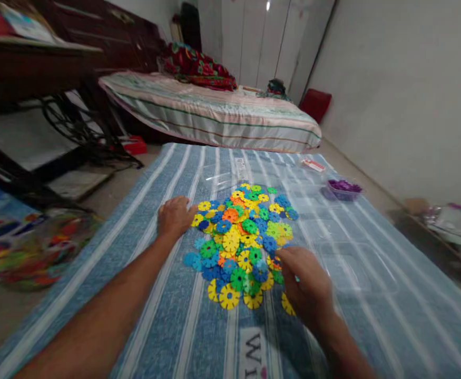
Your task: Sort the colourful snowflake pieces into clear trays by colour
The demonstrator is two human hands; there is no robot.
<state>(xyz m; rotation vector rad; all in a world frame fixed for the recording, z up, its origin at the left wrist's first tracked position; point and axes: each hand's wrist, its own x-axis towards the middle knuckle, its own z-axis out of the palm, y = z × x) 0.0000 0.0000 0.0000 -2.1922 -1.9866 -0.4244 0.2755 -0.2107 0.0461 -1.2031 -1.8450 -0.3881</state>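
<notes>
Toward eight o'clock, the person's bare left forearm (115, 297) tapers to a bare left grip (174, 216); toward four o'clock, the right forearm (341, 337) and right grip (310, 281) are uncovered.

A striped bed (214, 113) stands before pale cupboard doors (249, 42) that catch a glint of light (268, 6), a dark treadle stand (25, 71) sits on the dull floor (115, 181) at left, and a plain pale wall (404, 89) runs along the right side.

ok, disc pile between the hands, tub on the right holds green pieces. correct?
Not quite: the tub on the right holds purple pieces, not green, per the head view. The disc pile is between left hand and right hand.
</notes>
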